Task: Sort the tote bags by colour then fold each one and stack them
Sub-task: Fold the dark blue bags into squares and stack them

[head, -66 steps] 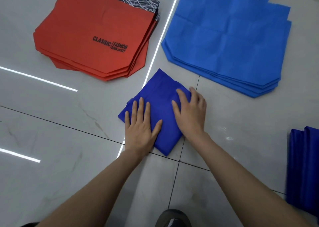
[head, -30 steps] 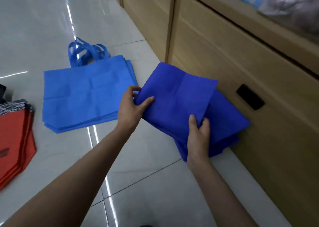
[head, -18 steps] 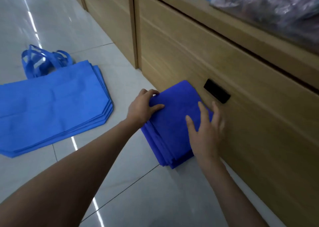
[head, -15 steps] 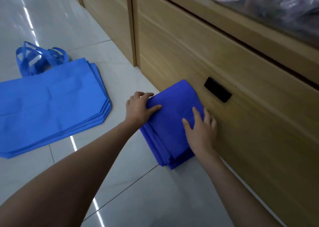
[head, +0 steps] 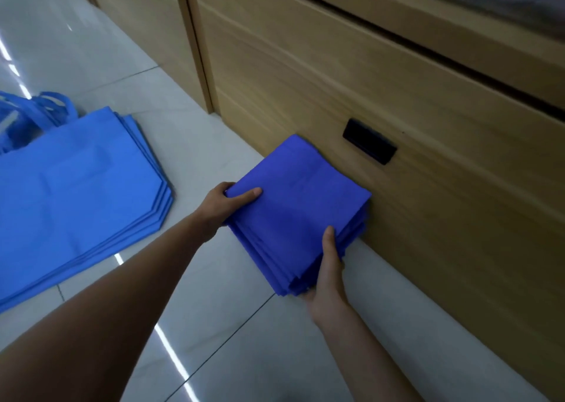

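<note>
Two hands: both hold one stack of folded dark blue bags (head: 293, 206), one hand at each end.
Left hand (head: 226, 201): the thumb lies on top at the left corner and the fingers curl round the edge, so it grips the stack.
Right hand (head: 328, 276): the thumb presses on top at the near corner and the fingers go under, out of sight, so it grips too.
Why held so: a grip at two far-apart corners squeezes all the layers together, so I think no bag can slip out or fall open.
Where the stack is: low on the floor (head: 214, 310), right beside the wooden drawer (head: 428, 187) and just below its black handle slot (head: 368, 141). I cannot tell if the near end is off the floor.
Why there: the drawer front may work like a wall to push the edges straight, and the spot keeps the done bags apart from the others.
Light blue bags (head: 76, 193): a pile lies flat and not folded, well apart on the left, with the handles (head: 36, 108) sticking out at the far end.
Job so far: the dark blue colour looks folded and stacked, and the light blue pile is not yet folded.
Watch out: the cloth is thin and smooth, so the top bags could slide if the hands let go fast.
</note>
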A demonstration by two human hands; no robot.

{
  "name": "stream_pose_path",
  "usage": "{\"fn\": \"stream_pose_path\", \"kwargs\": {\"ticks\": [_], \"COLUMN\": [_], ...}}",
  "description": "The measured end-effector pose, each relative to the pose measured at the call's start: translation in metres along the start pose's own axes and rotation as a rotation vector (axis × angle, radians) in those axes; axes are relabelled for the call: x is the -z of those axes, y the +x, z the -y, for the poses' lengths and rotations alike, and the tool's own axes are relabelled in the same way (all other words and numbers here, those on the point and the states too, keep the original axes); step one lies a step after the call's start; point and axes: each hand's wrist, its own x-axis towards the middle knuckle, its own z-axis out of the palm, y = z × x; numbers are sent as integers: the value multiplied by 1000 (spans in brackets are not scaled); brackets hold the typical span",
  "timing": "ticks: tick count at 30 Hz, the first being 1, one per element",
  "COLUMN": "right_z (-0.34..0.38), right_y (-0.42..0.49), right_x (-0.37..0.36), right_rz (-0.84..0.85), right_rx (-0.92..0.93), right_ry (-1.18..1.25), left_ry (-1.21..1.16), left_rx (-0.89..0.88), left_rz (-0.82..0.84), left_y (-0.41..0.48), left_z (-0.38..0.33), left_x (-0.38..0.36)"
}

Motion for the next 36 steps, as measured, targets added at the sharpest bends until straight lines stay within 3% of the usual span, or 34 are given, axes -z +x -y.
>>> {"fn": "stream_pose_path", "kwargs": {"ticks": [6,8,9,12,13,14,16,17,19,23,26,28,32,34,36], "right_z": [-5,2,6,26,34,39,40,36,21,6,9,10,-3,-8,-7], "right_y": [11,3,-4,-28,-32,-33,-32,-30,-23,-11,-7,-7,-8,-2,6], "right_x": [-15,-9,-3,3,-1,-9,-33,-43,-56,-51,-45,-45,-48,-46,-45], "right_rz": [-33,-95,-173,-296,-207,-61,168,193,169,70,53,57,63,43,12], "right_rx": [30,140,329,1182,1381,1429,1147,1000,885,964,976,959,911,900,902], "right_ry": [-126,-243,-365,-926,-1131,-1316,-1673,-1821,-2033,-2112,-2106,-2078,-2040,-2106,-2143], "left_ry": [-105,-78,-60,-16,-11,-18,-87,-147,-255,-221,-528,-683,-798,-722,-416], "left_rx": [-88,-111,-126,-201,-220,-233,-247,-242,-217,-14,211,211,190,181,120], "left_rz": [-69,-93,-109,-173,-186,-199,-236,-267,-318,-321,-96,49,113,132,108], "left_y": [-9,-9,-10,-12,-13,-14,-17,-19,-24,-33,-42,-46,-52,-54,-56], "left_z": [7,8,8,7,5,3,0,0,7,33,33,25,20,26,37], "left_x": [1,-2,-4,-7,-6,-5,-5,-4,-2,4,-10,-20,-22,-17,-14]}}
